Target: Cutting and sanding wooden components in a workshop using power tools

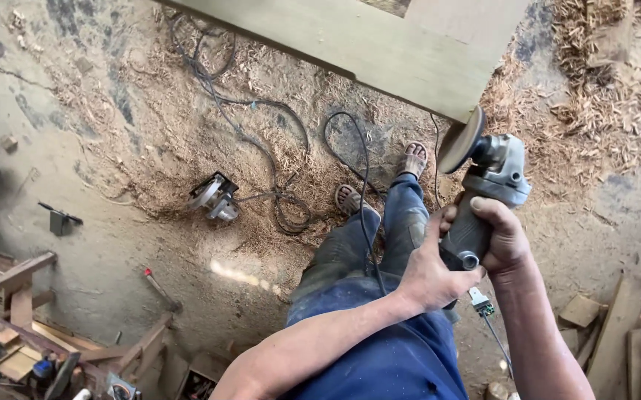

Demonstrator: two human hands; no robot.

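While sawdust and shavings cover the floor (113, 244), a large pale wooden panel (380, 44) stands at the top of view, its lower corner just beside the grinder's disc (460, 141). The disc seems close to the wood but not clearly touching it, and the panel's face shows no obvious ground marks, so the work on this corner looks barely begun. Both hands are wrapped tight on the grinder (483, 192): the right hand (500, 237) over the body, the left hand (428, 270) at the rear. A circular saw (215, 196) lies well apart among cables (276, 178).
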